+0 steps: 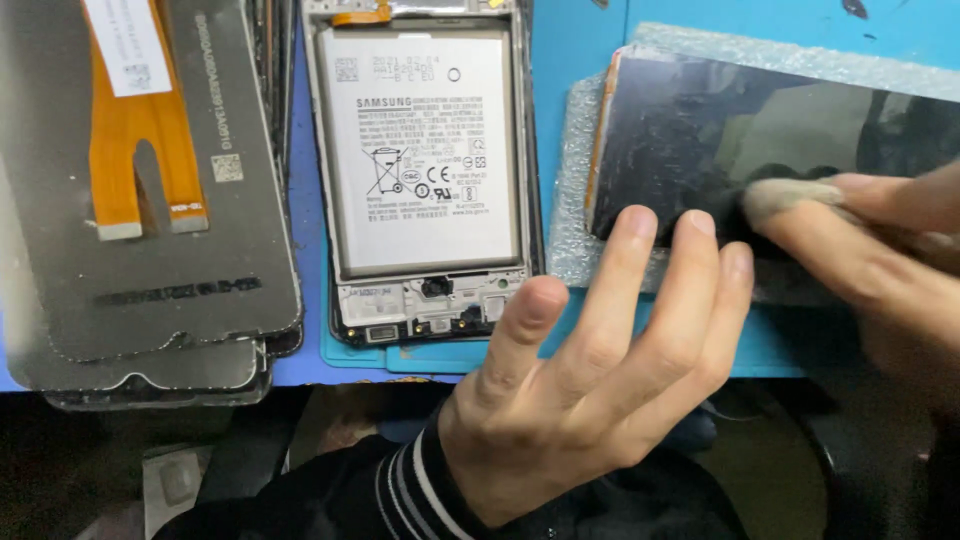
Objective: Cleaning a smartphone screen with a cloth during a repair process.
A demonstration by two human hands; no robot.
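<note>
A blue bench (580,40) carries phone parts. At its right edge a dark glass panel (760,140) lies on bubble wrap (572,180). The left hand (590,390) is spread open, fingertips resting on the panel's near edge, gripping nothing. The right hand (880,240) pinches a small grey cloth (785,195) against the glass. Mid-bench lies an opened phone (425,170), battery showing; at the left edge, stacked screens (150,290) with an orange ribbon (140,130).

At upper right, a glossy black phone screen (760,140) lies on grey bubble wrap (575,170) over a blue mat (580,40). Centre: white battery (420,150). Upper left: orange flex cable (140,130) on dark grey panels (150,290). Bottom: black sleeve (400,500), white stripes.
</note>
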